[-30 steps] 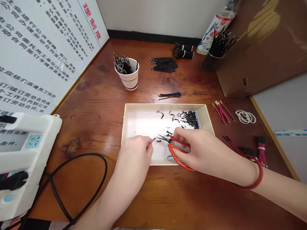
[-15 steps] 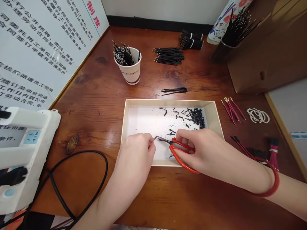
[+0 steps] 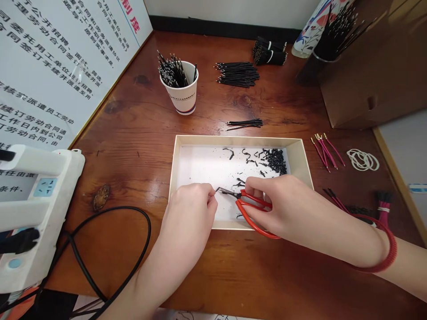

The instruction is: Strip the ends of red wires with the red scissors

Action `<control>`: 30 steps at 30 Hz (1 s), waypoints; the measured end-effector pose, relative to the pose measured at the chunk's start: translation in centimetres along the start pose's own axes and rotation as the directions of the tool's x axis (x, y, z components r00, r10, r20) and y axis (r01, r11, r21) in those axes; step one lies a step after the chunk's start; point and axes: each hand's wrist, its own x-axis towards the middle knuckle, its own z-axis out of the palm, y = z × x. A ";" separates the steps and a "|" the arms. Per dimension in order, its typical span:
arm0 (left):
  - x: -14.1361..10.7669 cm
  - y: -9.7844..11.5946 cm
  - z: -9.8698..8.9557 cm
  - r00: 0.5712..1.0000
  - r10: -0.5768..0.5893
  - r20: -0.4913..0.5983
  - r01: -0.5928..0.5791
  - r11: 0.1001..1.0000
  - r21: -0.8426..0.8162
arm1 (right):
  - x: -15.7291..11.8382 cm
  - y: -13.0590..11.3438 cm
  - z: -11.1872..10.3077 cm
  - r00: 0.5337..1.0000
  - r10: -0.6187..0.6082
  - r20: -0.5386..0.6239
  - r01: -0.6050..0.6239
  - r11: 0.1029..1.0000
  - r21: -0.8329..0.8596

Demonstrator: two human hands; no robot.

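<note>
Over the near side of a shallow cream box [image 3: 200, 140], my left hand [image 3: 191, 206] pinches a thin black wire [image 3: 217, 189] whose short end sticks out from the fingertips. My right hand [image 3: 283, 204] grips red-handled scissors [image 3: 255, 222]. Their blade tips meet the end of that wire, just right of my left fingers. Short black scraps lie in the box, with a dense pile [image 3: 276, 161] at its right end and looser bits towards the middle. Most of the wire is hidden inside my left hand.
Behind the box are a few black wires [image 3: 245, 123], a larger wire row [image 3: 237, 74], tied bundles [image 3: 270, 52] and a paper cup [image 3: 183, 98]. Pink wires [image 3: 327, 151] and white bands [image 3: 363, 160] lie right. A power strip [image 3: 63, 171] and black cable [image 3: 148, 231] are left.
The view has shifted slightly, so the objects behind sit a little higher and further right. Both hands keep nearly the same pose, with the scissor tips still at the wire.
</note>
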 end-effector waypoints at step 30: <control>-0.5 -0.9 -1.7 0.978 0.209 -0.014 -0.202 0.925 -0.322 | -1.5 2.6 -3.8 0.968 -0.251 0.000 0.231 0.892 0.388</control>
